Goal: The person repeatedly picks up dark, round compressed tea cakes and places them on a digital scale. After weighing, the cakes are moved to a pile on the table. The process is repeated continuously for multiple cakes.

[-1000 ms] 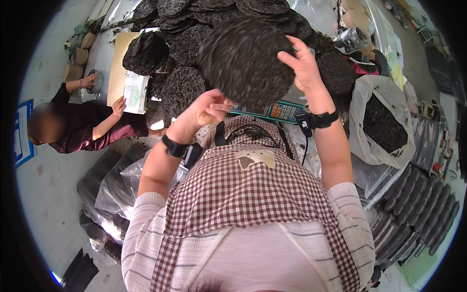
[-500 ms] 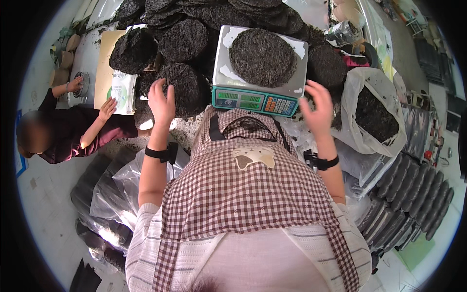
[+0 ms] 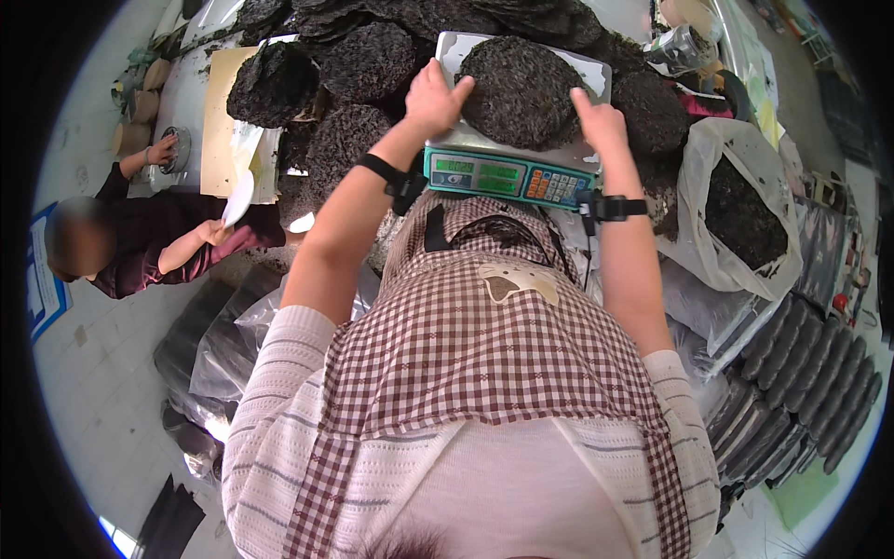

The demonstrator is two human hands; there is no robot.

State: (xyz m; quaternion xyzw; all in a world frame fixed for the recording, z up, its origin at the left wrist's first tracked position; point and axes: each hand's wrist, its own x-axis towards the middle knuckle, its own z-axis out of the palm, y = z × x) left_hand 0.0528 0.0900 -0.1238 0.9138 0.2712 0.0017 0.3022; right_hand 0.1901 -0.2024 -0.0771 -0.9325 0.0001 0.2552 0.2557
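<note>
A round, dark cake of what looks like dried seaweed lies flat on the pan of a teal electronic scale. My left hand is at the cake's left edge, its thumb against the rim and the fingers curled. On the opposite edge, my right hand grips with the thumb side on the rim and its other fingers partly hidden. The cake still appears to rest on the pan.
More dark cakes are stacked left of and behind the scale. On the right stands a translucent bag of loose dark pieces, near a clear jar. Packed dark bundles lie lower right. At left, another person holds a white sheet.
Both my hands have moved forward and inward from beside the scale to the cake's edges. The other person has lifted a sheet from the stack.
</note>
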